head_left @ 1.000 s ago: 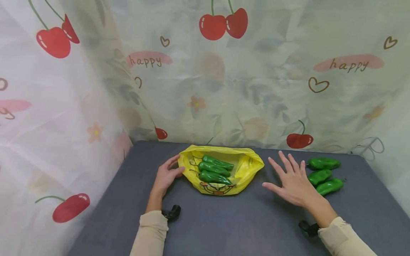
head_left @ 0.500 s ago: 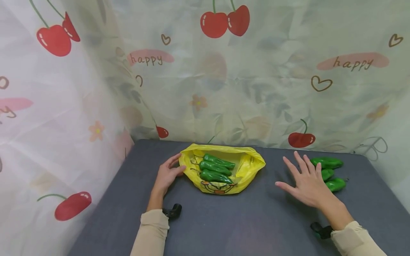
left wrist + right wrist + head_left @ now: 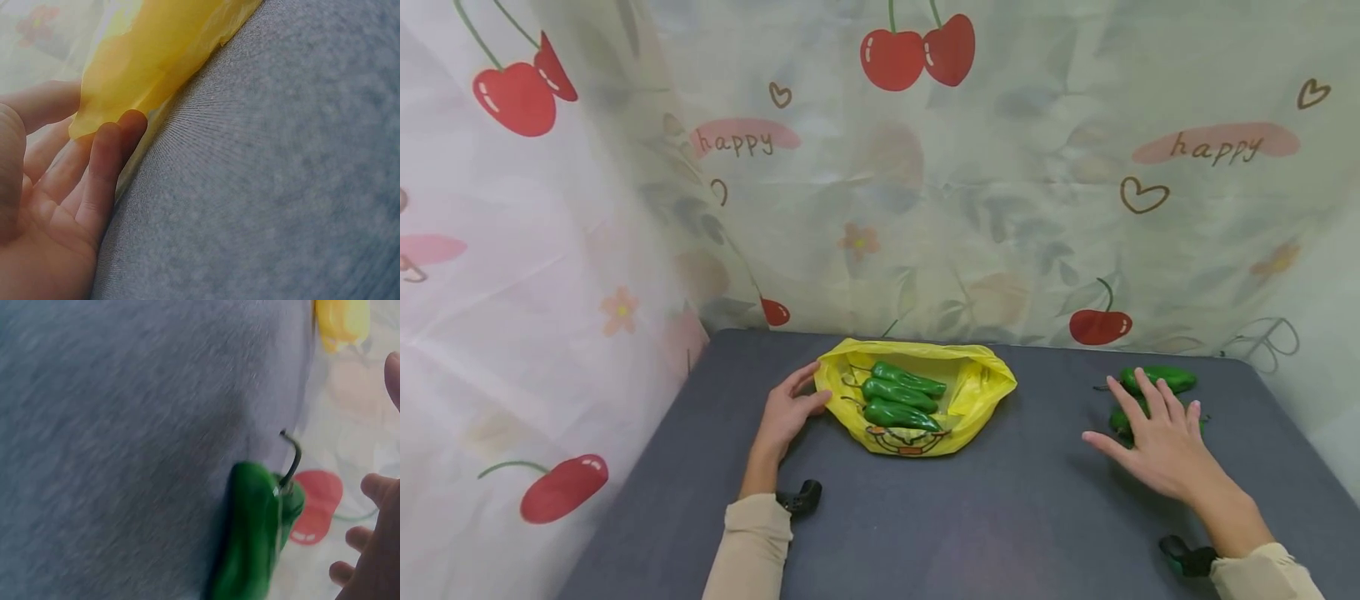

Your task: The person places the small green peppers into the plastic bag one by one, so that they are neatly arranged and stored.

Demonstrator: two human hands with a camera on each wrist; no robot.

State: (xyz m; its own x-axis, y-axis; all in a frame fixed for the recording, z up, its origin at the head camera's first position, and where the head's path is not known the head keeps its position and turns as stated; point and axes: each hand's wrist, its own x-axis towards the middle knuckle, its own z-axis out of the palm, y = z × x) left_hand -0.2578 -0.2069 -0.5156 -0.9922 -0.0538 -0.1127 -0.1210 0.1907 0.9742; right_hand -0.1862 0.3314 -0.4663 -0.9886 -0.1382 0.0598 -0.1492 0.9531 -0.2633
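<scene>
backdrop (image 3: pixel 970 192): cherry-print "happy" curtain closes off the back and left, so the work area is boxed in.
table (image 3: pixel 925 525): grey felt-like top carrying everything; bag centre-back, loose peppers at the right.
yellow plastic bag (image 3: pixel 979 385): lies flat with the mouth spread wide and facing up, probably so peppers can go in without snagging.
left hand (image 3: pixel 786 410): fingers relaxed and nearly straight, resting against the bag's left rim. Left wrist view shows fingertips (image 3: pixel 119 134) touching the yellow film, not curled round it. Looks like it pins the rim so the mouth stays open.
right hand (image 3: pixel 1161 437): spread open, palm down, holding nothing. It hovers over the loose peppers; cannot tell whether it touches them.
bagged peppers (image 3: pixel 898 396): three green ones side by side inside the bag, stems pointing left.
loose peppers (image 3: pixel 1168 377): green, on the table well right of the bag. One clear at the back, another (image 3: pixel 1118 419) mostly hidden under the right hand. Count cannot be told.
nearest pepper (image 3: pixel 250 537): right wrist view shows it lying on the table just beside the fingers, curved stem up, not gripped.
wrist cameras (image 3: pixel 801 497): black units strapped at each cuff.
</scene>
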